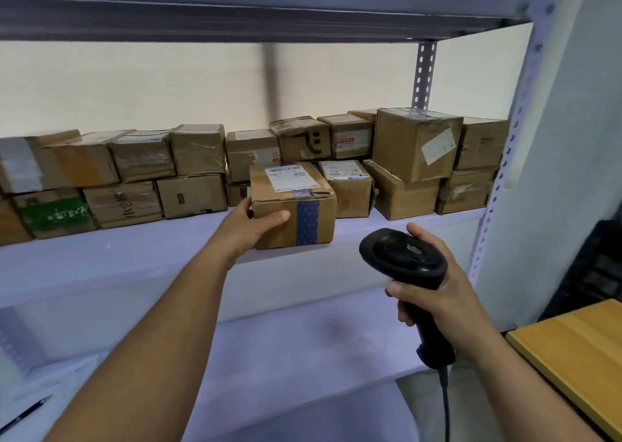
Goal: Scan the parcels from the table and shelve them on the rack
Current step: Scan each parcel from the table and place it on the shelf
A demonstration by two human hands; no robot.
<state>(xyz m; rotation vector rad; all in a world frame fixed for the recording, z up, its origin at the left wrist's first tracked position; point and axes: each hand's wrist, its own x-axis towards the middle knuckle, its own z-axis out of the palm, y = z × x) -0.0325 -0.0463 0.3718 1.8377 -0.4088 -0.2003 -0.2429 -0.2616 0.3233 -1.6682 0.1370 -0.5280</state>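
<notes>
Your box sits at the front lip of the shelf, ahead of the packed rows, and part of its base looks close to the edge. Let go now and it could tip off, since your grip is what seems to steady it. Push hard and you may shove the small cartons behind it out of line. Your left hand reaches up with the arm nearly straight, thumb across the near face, fingers around the left side, clasping the box. Your right hand is closed around the scanner handle, held low, its head facing you rather than any label, cord hanging below
</notes>
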